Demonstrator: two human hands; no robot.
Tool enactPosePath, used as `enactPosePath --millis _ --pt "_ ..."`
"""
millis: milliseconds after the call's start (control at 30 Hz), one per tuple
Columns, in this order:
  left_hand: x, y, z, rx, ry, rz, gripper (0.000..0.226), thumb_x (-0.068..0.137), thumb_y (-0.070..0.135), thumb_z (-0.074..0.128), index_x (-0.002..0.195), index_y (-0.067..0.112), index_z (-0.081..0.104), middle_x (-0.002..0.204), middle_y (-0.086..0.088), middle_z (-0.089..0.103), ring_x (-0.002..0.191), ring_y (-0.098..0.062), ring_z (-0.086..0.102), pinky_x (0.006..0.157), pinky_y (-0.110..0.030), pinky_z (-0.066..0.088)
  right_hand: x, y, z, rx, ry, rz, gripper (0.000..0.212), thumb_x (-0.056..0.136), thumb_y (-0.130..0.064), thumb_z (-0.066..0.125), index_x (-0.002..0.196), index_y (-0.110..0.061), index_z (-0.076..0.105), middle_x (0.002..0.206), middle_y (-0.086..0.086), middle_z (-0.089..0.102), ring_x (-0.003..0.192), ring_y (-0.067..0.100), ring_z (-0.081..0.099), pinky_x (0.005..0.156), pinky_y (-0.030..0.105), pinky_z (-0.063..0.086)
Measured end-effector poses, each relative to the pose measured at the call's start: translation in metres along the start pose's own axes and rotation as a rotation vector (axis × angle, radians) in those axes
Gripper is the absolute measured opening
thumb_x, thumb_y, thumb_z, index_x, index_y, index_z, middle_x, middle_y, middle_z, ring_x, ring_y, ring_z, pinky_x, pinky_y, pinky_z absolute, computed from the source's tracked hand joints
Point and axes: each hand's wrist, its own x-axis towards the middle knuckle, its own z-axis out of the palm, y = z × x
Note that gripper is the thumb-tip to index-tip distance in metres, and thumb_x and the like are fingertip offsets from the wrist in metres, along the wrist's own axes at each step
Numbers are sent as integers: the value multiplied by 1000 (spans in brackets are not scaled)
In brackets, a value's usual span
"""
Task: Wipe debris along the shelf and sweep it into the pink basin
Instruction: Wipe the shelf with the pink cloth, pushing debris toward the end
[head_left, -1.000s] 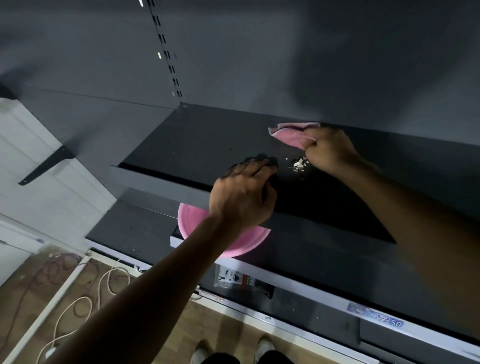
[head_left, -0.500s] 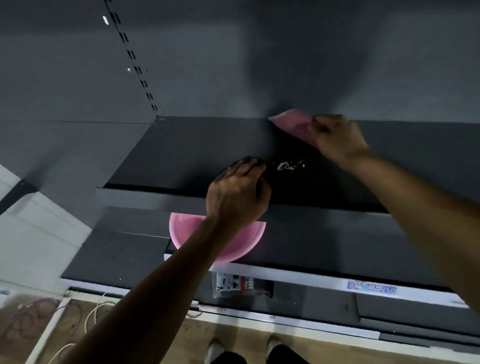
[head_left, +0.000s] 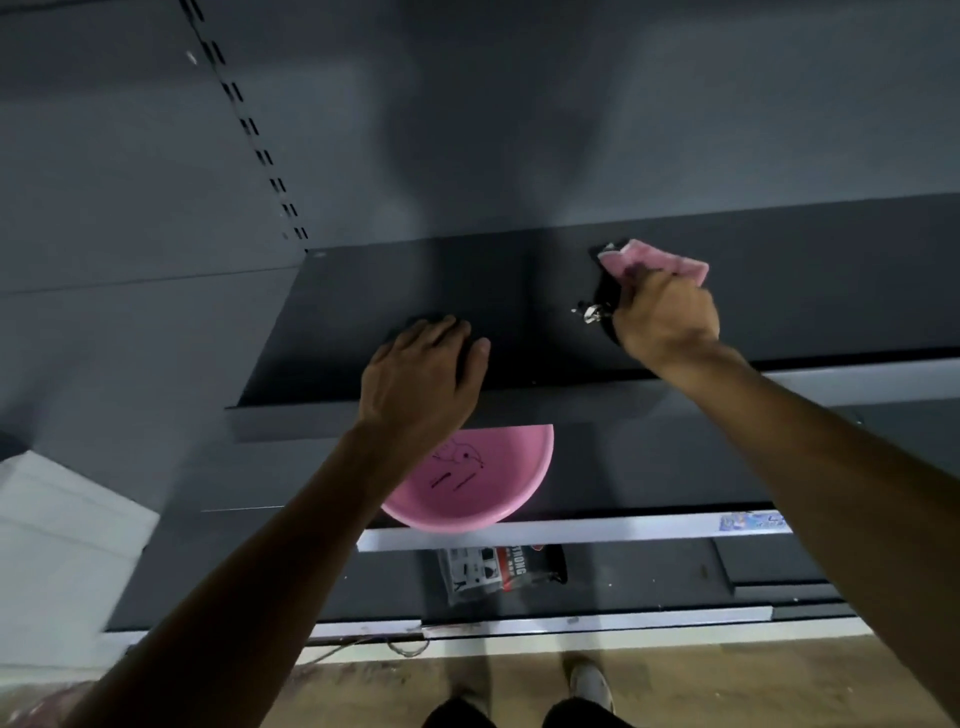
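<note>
The right hand (head_left: 667, 317) grips a pink cloth (head_left: 655, 263), fingers curled round it, at about 1 o'clock on the dark shelf (head_left: 363, 291); the cloth's long axis runs 9 to 3 o'clock along the back wall. A small pale clump of debris (head_left: 589, 312) lies just beside the hand at its 9 o'clock. The left hand (head_left: 423, 374) rests flat near the front edge, fingers relaxed. The pink basin (head_left: 483, 478) sits on the lower shelf at 6 o'clock, half hidden. Since a second ago the cloth, right hand and debris have shifted rightward in view, and more of the basin shows.
</note>
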Motion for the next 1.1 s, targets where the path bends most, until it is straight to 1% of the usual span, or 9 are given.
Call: enactPosePath --millis 200,333,467,633,800,900,967,1033,1100 --pt "-13 -46 -1 1 16 -7 65 98 52 19 143 20 51 151 -2 48 141 -23 41 114 -42 34 -16 -29 12 -134 62 -24 37 102 -29 33 114 -7 61 105 23 66 100 40 62 71 36 45" --pt "-15 -50 7 29 101 7 58 97 44 26 130 16 64 137 -5 62 126 -27 57 100 -44 46 -23 -48 20 -172 49 69 33 98 -25 40 111 -6 63 109 20 66 104 37 62 80 37 49" --pt "-15 -46 6 51 109 2 53 92 38 30 122 14 67 128 -8 66 113 -30 62 91 -42 48 -32 -66 27 -197 18 125 30 95 -23 44 113 -9 64 113 16 66 107 34 62 81 35 49" --pt "-13 -46 7 71 112 10 51 88 37 32 116 12 68 117 -10 68 102 -33 62 83 -41 48 -41 -88 32 -179 37 132 30 94 -23 43 110 -10 65 110 14 67 103 33 63 73 33 47" --pt "-15 -48 12 27 206 25 44 86 33 39 105 9 71 104 -11 70 90 -34 63 74 -39 48 -50 -112 36 -167 55 74 30 96 -24 41 109 -10 64 106 13 68 100 32 65 74 33 50" --pt "-15 -49 15 11 253 30 40 86 31 42 99 9 72 100 -10 70 86 -33 63 71 -38 47 -49 -118 39 -103 50 38 31 95 -30 41 114 -20 64 108 7 67 98 30 65 67 30 44" --pt "-16 -50 15 1 272 32 39 85 30 44 99 9 73 100 -9 71 86 -32 64 71 -38 48 -44 -110 34 -68 52 29 36 92 -41 41 119 -29 62 113 4 67 102 32 63 71 30 42" --pt "-16 -49 16 -12 282 33 39 85 29 44 101 8 73 101 -9 72 87 -32 64 72 -38 49 -35 -95 22 21 44 124 53 92 -56 39 120 -19 64 114 15 65 108 36 61 83 34 46" --pt "-16 -49 15 -26 276 30 41 85 30 43 103 9 73 103 -9 72 90 -32 65 74 -38 50 -26 -75 5 141 72 219 74 89 -68 33 112 -6 67 109 23 66 106 38 63 91 38 49"
